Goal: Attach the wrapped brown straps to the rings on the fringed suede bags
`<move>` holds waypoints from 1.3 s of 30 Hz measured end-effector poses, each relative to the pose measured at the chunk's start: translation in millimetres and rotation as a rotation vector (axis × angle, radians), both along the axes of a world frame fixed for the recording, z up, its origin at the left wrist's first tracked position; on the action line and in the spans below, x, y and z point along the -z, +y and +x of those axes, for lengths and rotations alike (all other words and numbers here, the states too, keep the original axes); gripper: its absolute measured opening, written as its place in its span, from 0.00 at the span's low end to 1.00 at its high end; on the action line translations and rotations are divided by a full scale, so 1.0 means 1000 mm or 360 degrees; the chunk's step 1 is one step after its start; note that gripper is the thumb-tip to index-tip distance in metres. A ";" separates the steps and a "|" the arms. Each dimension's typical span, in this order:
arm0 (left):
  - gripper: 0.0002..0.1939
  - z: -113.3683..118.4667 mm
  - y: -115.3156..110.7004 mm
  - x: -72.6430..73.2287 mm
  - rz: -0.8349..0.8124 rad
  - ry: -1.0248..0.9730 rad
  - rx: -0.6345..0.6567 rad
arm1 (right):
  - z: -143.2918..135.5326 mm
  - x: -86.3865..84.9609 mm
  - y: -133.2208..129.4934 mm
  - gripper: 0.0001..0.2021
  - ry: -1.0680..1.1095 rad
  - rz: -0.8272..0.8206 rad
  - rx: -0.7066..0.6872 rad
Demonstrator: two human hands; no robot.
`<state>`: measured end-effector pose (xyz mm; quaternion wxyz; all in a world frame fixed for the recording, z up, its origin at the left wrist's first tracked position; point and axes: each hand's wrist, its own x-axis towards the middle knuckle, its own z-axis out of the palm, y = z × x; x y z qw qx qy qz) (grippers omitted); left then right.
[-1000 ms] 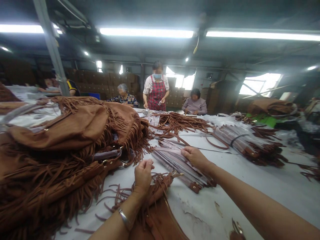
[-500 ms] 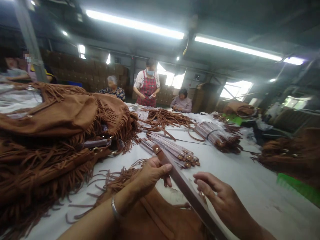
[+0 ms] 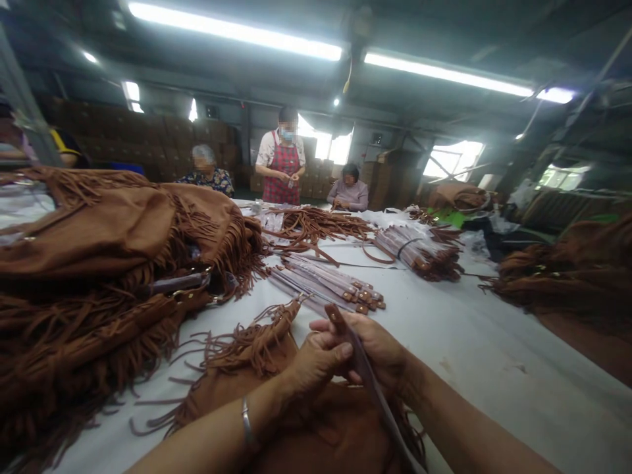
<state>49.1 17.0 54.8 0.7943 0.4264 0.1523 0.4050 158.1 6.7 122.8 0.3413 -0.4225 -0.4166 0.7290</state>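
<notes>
A long brown leather strap (image 3: 371, 380) with a metal stud near its top end slants up from the bottom edge. My left hand (image 3: 316, 359), with a silver bangle at the wrist, pinches it below that end, thumb on top. My right hand (image 3: 378, 345) closes on the same strap from the right and behind; its fingertips are partly hidden by the strap and my left hand. Beneath both hands lies a brown fringed bag (image 3: 232, 388). Just beyond them sits a loose pile of wrapped straps (image 3: 340, 283) with studded ends.
Fringed bags (image 3: 113, 230) are heaped high at left. Farther back are a tied strap bundle (image 3: 419, 253) and tangled brown strips (image 3: 316, 224). More brown leather goods (image 3: 567, 283) lie at right on the white table (image 3: 474, 349). Several people work across the table.
My right hand has moved left and in against the strap, from open beside it to closed on it. The strap's top end has shifted right and slightly down. The view has turned slightly.
</notes>
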 end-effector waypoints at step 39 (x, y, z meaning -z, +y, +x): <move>0.11 -0.077 0.063 0.016 0.1274 0.1782 -0.0871 | -0.003 0.059 0.059 0.24 -0.0555 0.0631 0.0122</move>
